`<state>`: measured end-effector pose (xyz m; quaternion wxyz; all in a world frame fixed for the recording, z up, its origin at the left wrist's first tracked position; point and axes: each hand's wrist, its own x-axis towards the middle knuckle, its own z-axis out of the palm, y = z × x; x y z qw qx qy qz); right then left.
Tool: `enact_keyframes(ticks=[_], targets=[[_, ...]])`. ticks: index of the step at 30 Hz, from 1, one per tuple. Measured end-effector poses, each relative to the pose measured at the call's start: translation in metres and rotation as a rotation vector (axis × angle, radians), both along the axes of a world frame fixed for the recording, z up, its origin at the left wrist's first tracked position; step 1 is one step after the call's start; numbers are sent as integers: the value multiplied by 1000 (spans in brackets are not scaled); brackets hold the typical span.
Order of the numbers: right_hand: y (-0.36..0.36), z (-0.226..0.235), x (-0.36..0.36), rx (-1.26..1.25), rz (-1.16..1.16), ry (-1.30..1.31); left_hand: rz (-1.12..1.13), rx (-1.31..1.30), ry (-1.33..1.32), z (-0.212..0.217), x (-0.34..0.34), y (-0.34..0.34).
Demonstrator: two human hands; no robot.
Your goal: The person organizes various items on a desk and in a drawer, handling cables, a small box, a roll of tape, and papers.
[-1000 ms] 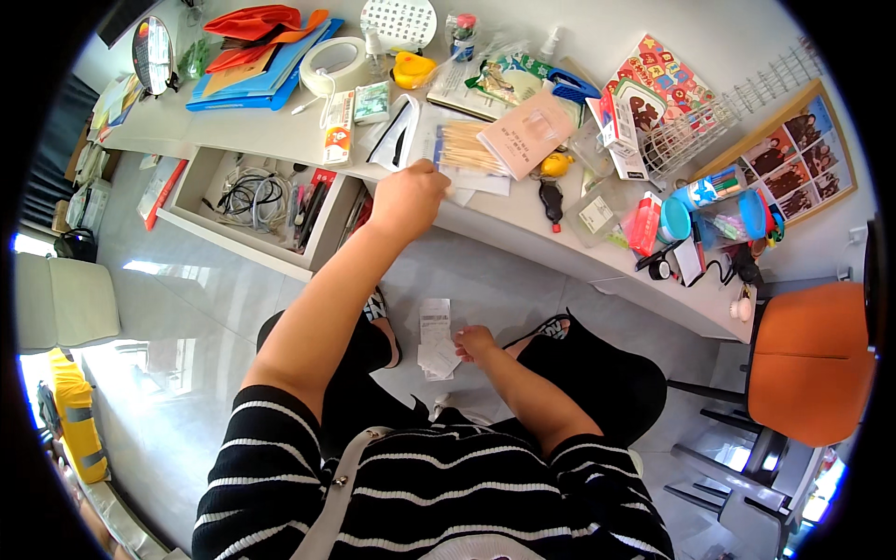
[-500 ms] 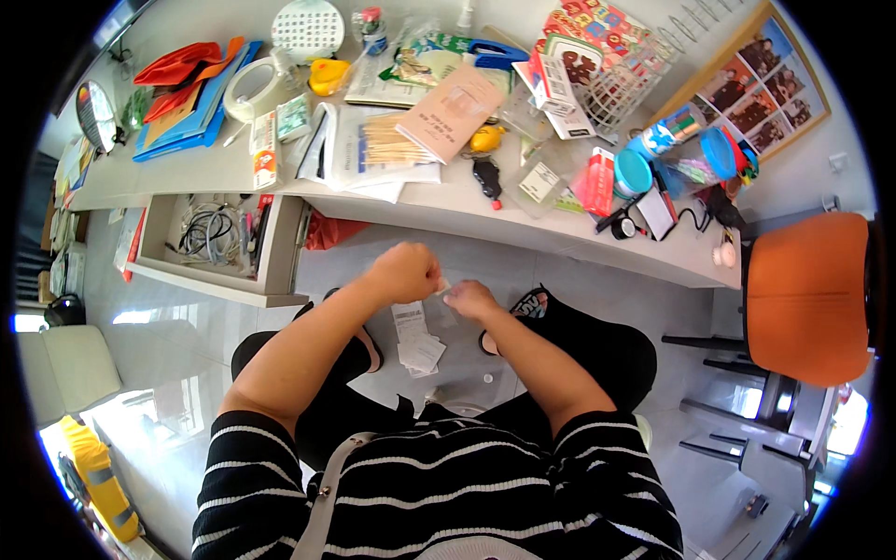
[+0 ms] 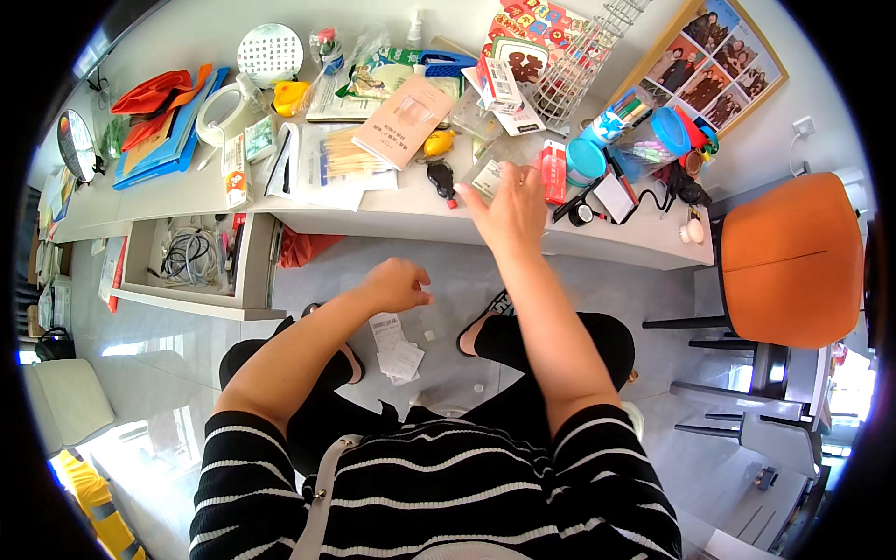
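Observation:
My right hand (image 3: 511,207) reaches over the desk's front edge with its thumb and fingers apart. It is over a clear plastic box (image 3: 487,175) with a pale label and partly hides it; I cannot tell if they touch. A red and white carton (image 3: 553,173) stands just right of the fingers. My left hand (image 3: 397,285) is in front of the desk, above the floor, with fingers loosely bent and apart and nothing visible in them. Below it lie several white paper slips (image 3: 399,357), and a small whitish piece (image 3: 429,334) shows beside them.
An open drawer (image 3: 245,289) holding cables juts out on the left. A pink book (image 3: 403,119), wooden sticks (image 3: 350,157), a yellow toy (image 3: 439,143) and a black object (image 3: 441,179) crowd the desk. On the right are a blue-lidded jar (image 3: 585,161) and an orange chair (image 3: 789,261).
My hands, together over the floor before, have parted. The right one has moved forward and up over the desk. A small whitish piece now shows by the paper slips; the view has shifted slightly.

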<state>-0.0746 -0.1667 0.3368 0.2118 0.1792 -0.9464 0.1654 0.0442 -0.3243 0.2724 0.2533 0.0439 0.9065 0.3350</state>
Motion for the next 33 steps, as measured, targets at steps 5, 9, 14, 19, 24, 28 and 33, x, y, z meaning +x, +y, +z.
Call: enact_keyframes(ticks=[5, 9, 14, 19, 24, 28, 33], targets=[[-20, -13, -2, -124, -183, -105, 30, 67, 142, 20, -5, 3], [-4, -28, 0, -215, -166, 10, 98, 158, 230, 29, -7, 5], [47, -26, 21, -850, -87, -392, 298, 388, 166, 40, -13, 4], [66, 19, 61, -1670, 122, -990, 471, 703, -26, 60, -11, 11], [47, 27, 85, -1821, 320, -1344, 546, 988, -48, 83, 0, 13], [18, 12, 99, -1345, 493, -1014, 684, 1043, 23, 88, 16, 6], [-25, 13, 119, -452, 755, -242, 762, 1125, 77, 83, 35, -25]])
